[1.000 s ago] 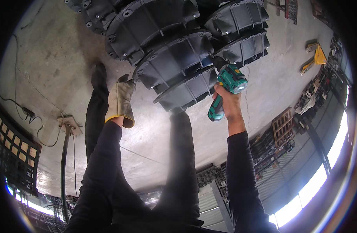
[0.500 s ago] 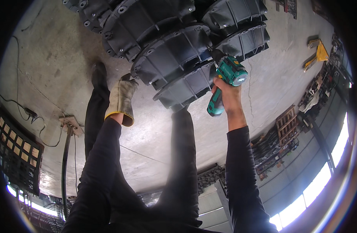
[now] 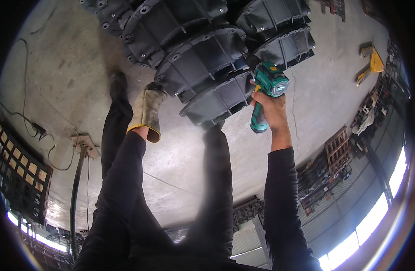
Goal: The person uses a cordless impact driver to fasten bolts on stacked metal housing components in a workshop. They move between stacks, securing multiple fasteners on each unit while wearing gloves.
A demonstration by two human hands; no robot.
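My right hand [image 3: 271,107] is bare and wrapped round the handle of a green and black cordless drill [image 3: 271,80]. Its black chuck points up and left into the gap between dark ribbed castings; the tip is hidden among them. In a thick pale work glove with yellow trim, my left hand [image 3: 147,107] is closed at the left corner of a black ribbed casting [image 3: 198,58]; its fingertips are partly hidden there. Below it another curved, ribbed casting [image 3: 218,101] sticks out toward me. Bright bolt heads show along the castings' edges.
The stack of castings [image 3: 279,16] continues at the top over a concrete floor [image 3: 67,81]. A post with a square plate [image 3: 85,143], a cable [image 3: 24,81] and a black grid frame [image 3: 24,167] are at left. To the right are a yellow pallet jack [image 3: 374,63] and a wooden pallet [image 3: 337,147].
The view has shifted slightly. The drill has tilted a little, its handle now more upright and its chuck deeper between the castings. My gloved hand stays at the casting's left corner.
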